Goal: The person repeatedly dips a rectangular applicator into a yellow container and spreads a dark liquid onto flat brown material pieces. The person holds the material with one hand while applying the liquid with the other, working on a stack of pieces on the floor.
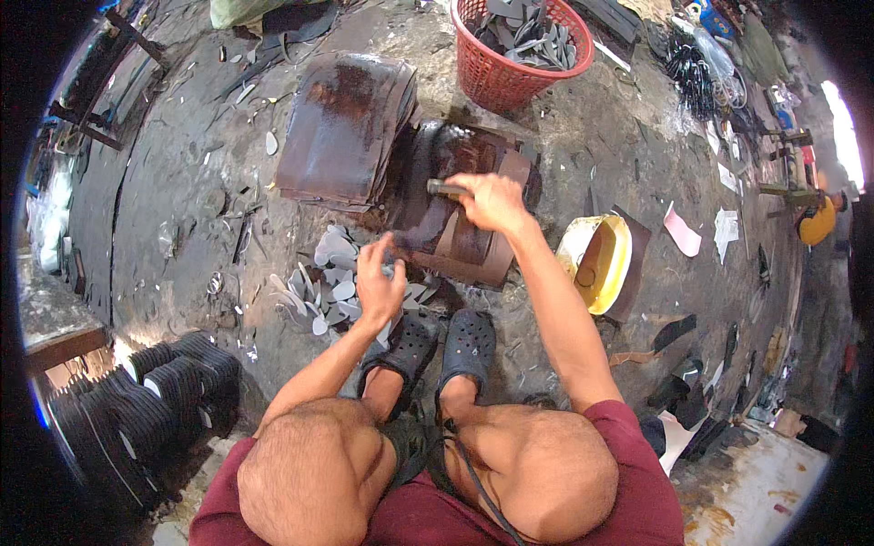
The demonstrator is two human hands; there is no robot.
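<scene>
My right hand (492,202) is closed round a short tool (443,187) with a dark blunt end; its exact kind is hard to make out. It is over a dark brown, glossy sheet (455,150) with lighter brown strips on it. Beside that sheet's near left corner, my left hand (378,287) is curled, with a grey cut piece (390,270) at its fingers; motion blurs the fingertips. Below it spreads a heap of grey rounded cut pieces (314,296). A stack of brown sheets (332,136) with a shiny, stained top lies to the far left.
A red basket (510,85) of grey pieces stands at the far side. Right of my arm is a yellow tray (614,264). Stacked black sole shapes (137,409) sit at the near left. Scraps litter the floor, including a pink piece (681,230). My clogs (469,341) are close to the heap.
</scene>
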